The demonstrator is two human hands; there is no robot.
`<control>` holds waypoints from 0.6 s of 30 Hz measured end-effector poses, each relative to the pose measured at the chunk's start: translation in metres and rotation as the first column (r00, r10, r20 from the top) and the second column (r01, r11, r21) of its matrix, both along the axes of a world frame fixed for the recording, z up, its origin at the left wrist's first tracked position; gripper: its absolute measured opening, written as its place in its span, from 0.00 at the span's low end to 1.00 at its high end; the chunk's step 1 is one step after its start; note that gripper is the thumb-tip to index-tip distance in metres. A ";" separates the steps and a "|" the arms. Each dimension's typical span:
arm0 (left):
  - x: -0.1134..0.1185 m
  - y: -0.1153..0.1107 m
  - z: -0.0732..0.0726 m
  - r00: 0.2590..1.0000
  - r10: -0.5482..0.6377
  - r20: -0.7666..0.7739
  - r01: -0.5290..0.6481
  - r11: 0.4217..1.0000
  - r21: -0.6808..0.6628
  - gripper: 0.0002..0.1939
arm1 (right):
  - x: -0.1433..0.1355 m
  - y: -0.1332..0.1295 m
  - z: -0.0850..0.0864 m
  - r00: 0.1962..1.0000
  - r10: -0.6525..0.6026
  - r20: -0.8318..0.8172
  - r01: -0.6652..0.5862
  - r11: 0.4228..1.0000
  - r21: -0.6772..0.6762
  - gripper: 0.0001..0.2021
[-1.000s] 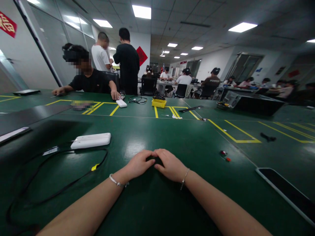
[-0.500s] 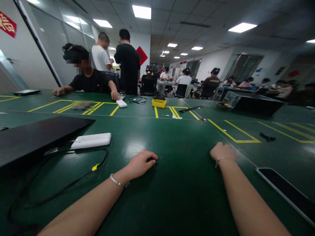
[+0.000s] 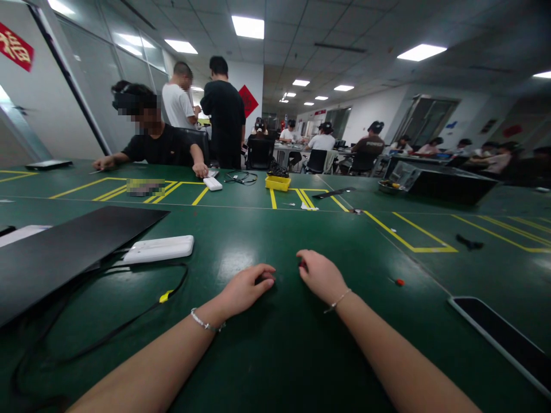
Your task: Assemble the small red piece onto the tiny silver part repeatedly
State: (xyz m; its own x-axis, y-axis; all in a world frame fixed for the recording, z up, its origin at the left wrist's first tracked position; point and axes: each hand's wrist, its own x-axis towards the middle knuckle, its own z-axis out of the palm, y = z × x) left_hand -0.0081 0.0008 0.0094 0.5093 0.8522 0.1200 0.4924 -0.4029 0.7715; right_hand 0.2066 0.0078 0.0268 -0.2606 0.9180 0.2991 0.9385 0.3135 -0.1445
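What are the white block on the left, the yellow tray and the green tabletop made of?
White block: probably plastic, judging by its smooth, rounded, faintly shiny shell.
Yellow tray: likely moulded plastic, with even, bright color.
Green tabletop: smooth, semi-gloss, reflecting light; laminate, rubber mat or paint, I can't tell.

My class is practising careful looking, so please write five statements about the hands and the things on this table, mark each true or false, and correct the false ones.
1. The left hand and right hand each have a bracelet at the wrist. True.
2. The two hands touch each other. False: a gap separates them.
3. The yellow tray is empty. False: black cables are in it.
4. A small orange-red item lies to the right of the right hand. True.
5. The white device stands on end. False: it lies flat on the green table.
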 end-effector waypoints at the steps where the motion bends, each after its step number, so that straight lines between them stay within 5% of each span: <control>1: 0.001 0.000 0.000 1.000 0.003 0.013 -0.003 1.000 -0.017 0.17 | -0.018 -0.006 -0.002 0.996 0.089 -0.005 -0.089 0.996 0.024 0.12; 6: 0.002 0.002 -0.004 1.000 0.027 0.000 -0.027 1.000 -0.014 0.13 | -0.062 -0.029 -0.013 0.929 0.371 -0.022 -0.367 0.925 0.100 0.10; 11: 0.002 0.004 -0.007 0.996 0.042 0.079 -0.038 0.998 -0.053 0.11 | -0.054 -0.026 -0.005 0.931 0.364 0.019 -0.363 0.922 0.131 0.13; 13: 0.002 0.005 -0.006 0.983 0.088 0.164 -0.071 0.992 -0.105 0.12 | -0.038 -0.019 0.003 0.983 0.178 0.044 -0.182 0.973 0.141 0.14; 15: 0.002 0.006 -0.004 0.959 0.144 0.243 -0.100 0.978 -0.183 0.12 | -0.010 -0.009 0.011 0.985 -0.145 0.089 0.136 0.986 0.097 0.13; 18: 0.002 0.008 -0.003 0.935 0.175 0.309 -0.087 0.957 -0.278 0.09 | 0.053 0.005 0.014 0.805 -0.557 0.202 0.581 0.811 -0.077 0.16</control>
